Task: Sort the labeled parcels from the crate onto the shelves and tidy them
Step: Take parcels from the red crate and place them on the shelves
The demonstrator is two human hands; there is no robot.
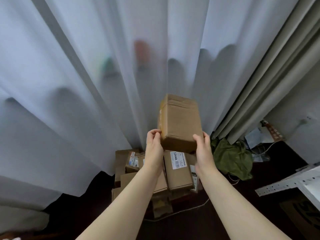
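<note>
A plain brown cardboard parcel (pixel 180 122) is held up in front of a white curtain, its long side pointing away from me. My left hand (pixel 154 144) grips its near left edge, fingers curled onto the side. My right hand (pixel 203 148) holds the near right corner, thumb on the top face. Below on the floor lies a heap of cardboard parcels (pixel 178 172) in a brown box, one with a white label reading 12VAA (pixel 179 160). No label shows on the held parcel's visible faces.
A white sheer curtain (pixel 86 101) fills the view, with blurred shapes behind it. A beige drape (pixel 270 84) hangs at the right. A green cloth bundle (pixel 232 158) lies right of the heap. A white perforated metal shelf rail (pixel 284 185) juts in at the lower right.
</note>
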